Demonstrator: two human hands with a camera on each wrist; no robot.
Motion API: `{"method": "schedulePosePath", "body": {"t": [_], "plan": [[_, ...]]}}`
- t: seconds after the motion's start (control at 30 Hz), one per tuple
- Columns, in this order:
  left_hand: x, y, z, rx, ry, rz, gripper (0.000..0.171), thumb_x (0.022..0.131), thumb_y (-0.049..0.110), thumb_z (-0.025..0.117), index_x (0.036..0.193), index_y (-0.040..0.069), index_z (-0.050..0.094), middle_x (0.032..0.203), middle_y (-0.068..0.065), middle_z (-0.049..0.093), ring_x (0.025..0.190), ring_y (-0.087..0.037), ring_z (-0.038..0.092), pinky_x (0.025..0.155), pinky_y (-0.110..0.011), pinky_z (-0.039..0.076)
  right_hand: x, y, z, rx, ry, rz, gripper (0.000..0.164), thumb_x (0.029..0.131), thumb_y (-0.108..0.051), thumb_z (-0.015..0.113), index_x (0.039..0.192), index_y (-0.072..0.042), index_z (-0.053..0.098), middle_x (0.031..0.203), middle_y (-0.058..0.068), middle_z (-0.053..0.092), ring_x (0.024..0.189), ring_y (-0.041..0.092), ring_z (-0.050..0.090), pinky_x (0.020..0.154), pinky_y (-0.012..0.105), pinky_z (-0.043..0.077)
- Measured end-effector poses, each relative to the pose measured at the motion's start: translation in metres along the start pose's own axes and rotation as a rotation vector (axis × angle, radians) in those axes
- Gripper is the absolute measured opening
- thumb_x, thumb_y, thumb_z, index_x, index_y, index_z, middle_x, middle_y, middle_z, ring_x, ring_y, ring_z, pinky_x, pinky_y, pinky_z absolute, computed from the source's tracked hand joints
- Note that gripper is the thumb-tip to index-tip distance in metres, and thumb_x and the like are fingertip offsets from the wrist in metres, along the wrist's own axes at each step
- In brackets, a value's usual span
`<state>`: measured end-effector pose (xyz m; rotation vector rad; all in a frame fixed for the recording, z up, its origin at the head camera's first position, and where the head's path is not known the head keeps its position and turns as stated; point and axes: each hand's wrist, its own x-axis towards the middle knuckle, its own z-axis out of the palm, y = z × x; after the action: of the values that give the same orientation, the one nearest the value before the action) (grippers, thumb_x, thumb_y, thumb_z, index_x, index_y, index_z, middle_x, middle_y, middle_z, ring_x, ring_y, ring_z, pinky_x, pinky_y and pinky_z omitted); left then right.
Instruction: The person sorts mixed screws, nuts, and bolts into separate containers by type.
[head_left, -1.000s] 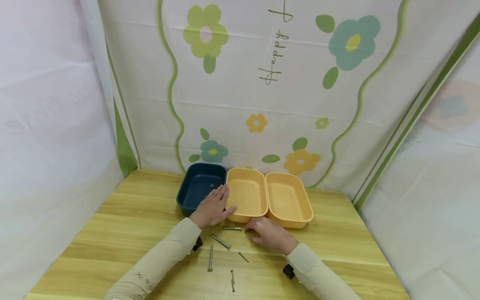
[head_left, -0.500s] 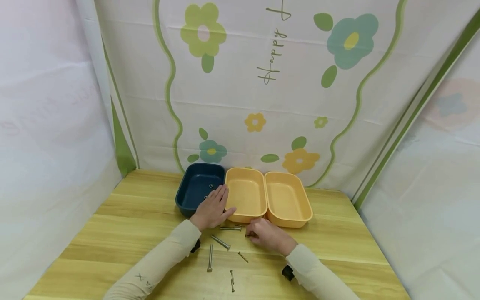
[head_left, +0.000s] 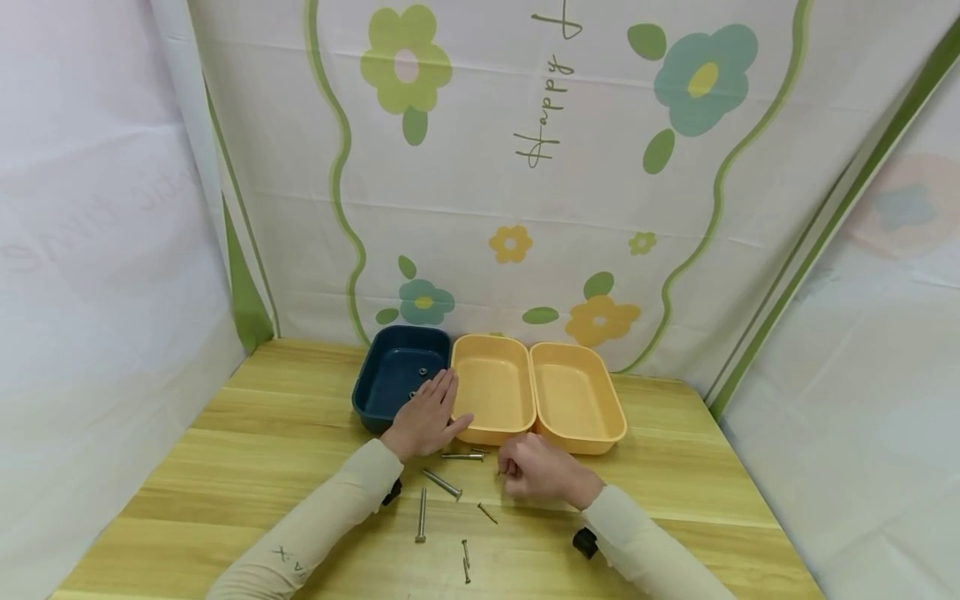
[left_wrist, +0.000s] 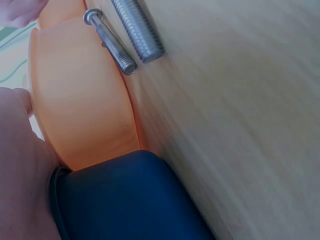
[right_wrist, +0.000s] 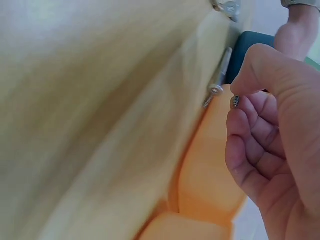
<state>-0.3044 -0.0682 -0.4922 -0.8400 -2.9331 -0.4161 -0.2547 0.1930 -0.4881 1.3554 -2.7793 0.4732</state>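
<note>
My right hand (head_left: 542, 468) is just in front of the two yellow trays, thumb and forefinger pinching a small screw (right_wrist: 235, 101). Only a short threaded bit of that screw shows in the right wrist view; the fingers cover the rest. My left hand (head_left: 426, 417) lies with straight fingers over the rims where the dark blue tray (head_left: 362, 392) meets the middle yellow tray (head_left: 495, 436). Small nuts (head_left: 423, 372) sit inside the blue tray. A bolt (head_left: 461, 457) lies close to the middle tray's front wall, with a thin screw (head_left: 481, 452) beside it.
Nearer on the wooden table (head_left: 240, 467) lie two large bolts, one slanted (head_left: 442, 484) and one lengthwise (head_left: 422, 515). Several small screws (head_left: 487, 513) are scattered to their right. The right yellow tray (head_left: 579, 447) completes the row, in front of a flowered cloth wall (head_left: 450, 192).
My right hand has shifted slightly right, its fingers curling in more tightly with the small screw pinched between them. The left hand stays in place over the tray rims.
</note>
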Motion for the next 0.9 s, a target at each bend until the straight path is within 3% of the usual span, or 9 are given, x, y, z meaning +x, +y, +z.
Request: {"method": "schedulePosePath", "body": {"t": [0.2,0.4,0.67,0.9], "plan": [[0.0,0.0,0.001,0.014,0.01,0.006,0.082,0.111,0.054,0.04,0.164,-0.007,0.026,0.175,-0.022,0.022,0.164,-0.038,0.022,0.133,-0.052,0.024,0.002,-0.003,-0.016,0.008,-0.004,-0.02,0.009,0.082,-0.001,0.072,0.088,-0.007,0.076,0.083,-0.003,0.068,0.068,0.0,0.054,0.061,0.01,0.046],[0.0,0.0,0.001,0.026,0.014,0.007,0.082,0.111,0.055,0.04,0.164,-0.006,0.026,0.175,-0.022,0.023,0.164,-0.038,0.023,0.133,-0.052,0.024,0.009,-0.005,-0.034,-0.038,0.018,-0.026,0.007,0.083,-0.002,0.072,0.087,-0.007,0.074,0.079,-0.005,0.065,0.068,-0.001,0.051,0.061,0.011,0.046],[0.001,-0.001,0.001,0.032,0.001,0.008,0.083,0.111,0.056,0.039,0.165,-0.006,0.025,0.175,-0.022,0.022,0.164,-0.037,0.021,0.133,-0.051,0.024,0.022,-0.002,-0.056,-0.09,0.036,-0.044,0.01,0.084,-0.003,0.073,0.087,-0.012,0.072,0.08,-0.006,0.064,0.069,0.0,0.048,0.062,0.013,0.045],[0.001,-0.001,0.001,0.062,-0.001,0.008,0.084,0.111,0.057,0.037,0.165,-0.005,0.025,0.175,-0.021,0.023,0.164,-0.037,0.021,0.133,-0.05,0.024,0.037,-0.001,-0.072,-0.113,0.071,-0.037,0.012,0.086,-0.003,0.074,0.089,-0.014,0.073,0.083,-0.006,0.068,0.07,0.005,0.057,0.064,0.014,0.049]]}}
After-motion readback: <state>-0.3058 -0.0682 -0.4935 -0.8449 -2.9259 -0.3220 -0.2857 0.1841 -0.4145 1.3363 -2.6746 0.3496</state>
